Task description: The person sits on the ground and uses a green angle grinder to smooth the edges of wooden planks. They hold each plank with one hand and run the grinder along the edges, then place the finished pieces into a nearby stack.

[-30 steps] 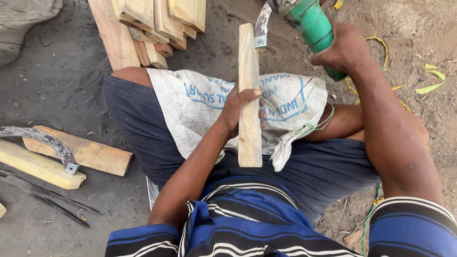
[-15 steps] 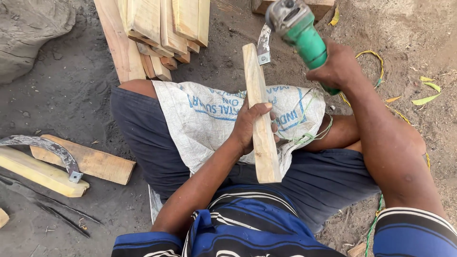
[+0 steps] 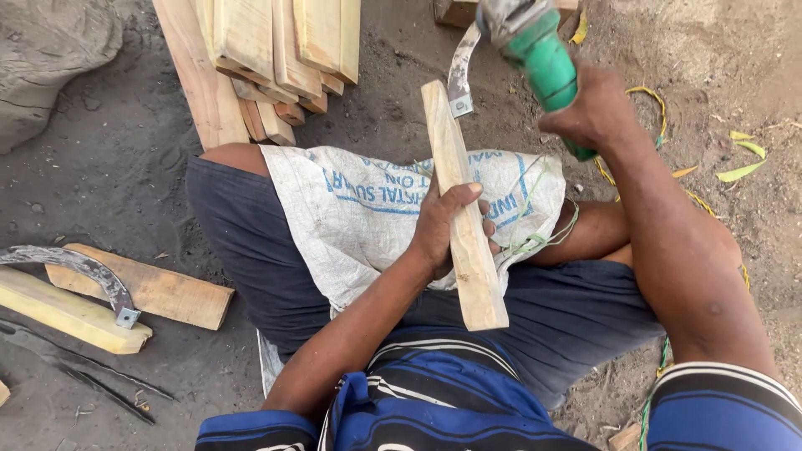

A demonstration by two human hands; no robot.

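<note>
My left hand [image 3: 443, 227] squeezes the wood stick [image 3: 462, 209]; my right hand [image 3: 589, 108] grips the green grinder [image 3: 539, 54]. Best to hold both steady.

white woven sack [image 3: 359, 217] over lap, blue print

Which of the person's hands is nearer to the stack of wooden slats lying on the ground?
Left. The left hand grips a wooden stick on the lap, just below the stack of wooden slats. The right hand holds a green power tool farther to the stack's right.
</note>
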